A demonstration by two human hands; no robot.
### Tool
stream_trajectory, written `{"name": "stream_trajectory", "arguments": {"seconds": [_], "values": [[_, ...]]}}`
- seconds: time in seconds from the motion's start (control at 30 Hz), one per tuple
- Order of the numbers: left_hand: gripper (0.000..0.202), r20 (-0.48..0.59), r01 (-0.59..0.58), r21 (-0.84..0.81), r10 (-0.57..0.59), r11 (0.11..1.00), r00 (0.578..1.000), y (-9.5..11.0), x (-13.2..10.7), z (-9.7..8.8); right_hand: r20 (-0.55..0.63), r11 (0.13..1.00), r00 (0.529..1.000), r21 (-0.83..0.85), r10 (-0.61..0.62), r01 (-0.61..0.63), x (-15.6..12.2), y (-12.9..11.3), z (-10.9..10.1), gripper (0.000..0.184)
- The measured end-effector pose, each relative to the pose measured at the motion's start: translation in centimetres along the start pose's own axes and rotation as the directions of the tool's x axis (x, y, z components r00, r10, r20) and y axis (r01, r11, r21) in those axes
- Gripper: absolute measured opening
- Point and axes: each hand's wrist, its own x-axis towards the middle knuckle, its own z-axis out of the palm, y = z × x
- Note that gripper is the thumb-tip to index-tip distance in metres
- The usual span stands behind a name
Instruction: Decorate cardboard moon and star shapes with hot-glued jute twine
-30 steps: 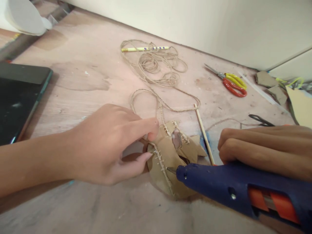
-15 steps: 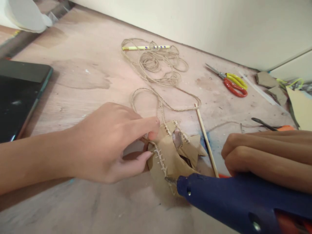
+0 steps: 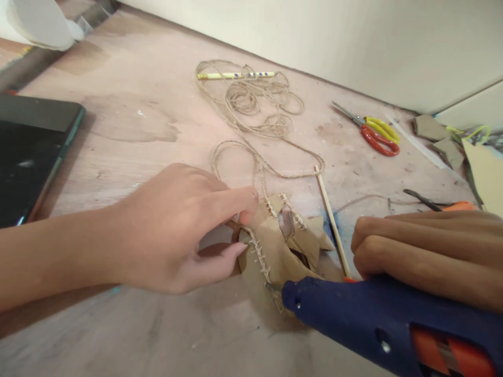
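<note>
A brown cardboard piece (image 3: 277,246) with cut-out holes lies in front of me, twine stitched or glued along its edges. My left hand (image 3: 184,225) is at its left side, thumb and forefinger bent around a strand of jute twine (image 3: 255,246) that runs down the cardboard. The remaining fingers of that hand are mostly hidden. A blue glue gun (image 3: 353,314) points left, its metal tip touching or very close to the cardboard beside the twine's lower end. Over the gun's body curl the fingers of my right hand (image 3: 424,256), which grips it; its handle is out of view.
Loose twine (image 3: 271,112) lies tangled around a pencil (image 3: 220,76) farther back. A thin wooden stick (image 3: 332,220) is right of the cardboard. Scissors (image 3: 379,133) with red and yellow handles, cardboard scraps (image 3: 430,128) and a dark tablet-like device (image 3: 35,152) surround the work.
The glue gun and my right hand have shifted slightly left, and the gun has turned a little, showing more of its orange part. My left hand and the cardboard stay nearly still.
</note>
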Motion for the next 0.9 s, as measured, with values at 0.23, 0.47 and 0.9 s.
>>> {"name": "stream_trajectory", "arguments": {"seconds": [0.23, 0.47, 0.9], "values": [[0.017, -0.003, 0.003, 0.028, -0.003, 1.0, 1.0, -0.22, -0.45, -0.01, 0.021, 0.998, 0.999, 0.041, 0.044, -0.045, -0.07, -0.07, -0.48, 0.023], [0.016, -0.001, 0.007, 0.036, -0.007, 0.999, 1.0, -0.11, -0.49, -0.03, 0.052, 0.997, 0.997, 0.034, 0.063, -0.065, 0.36, -0.35, -0.9, 0.019], [0.018, 0.006, 0.001, 0.018, -0.001, 1.0, 1.0, 0.06, -0.3, -0.23, 0.022, 0.999, 0.999, 0.025, 0.034, -0.034, -0.36, -0.06, -0.53, 0.032]]}}
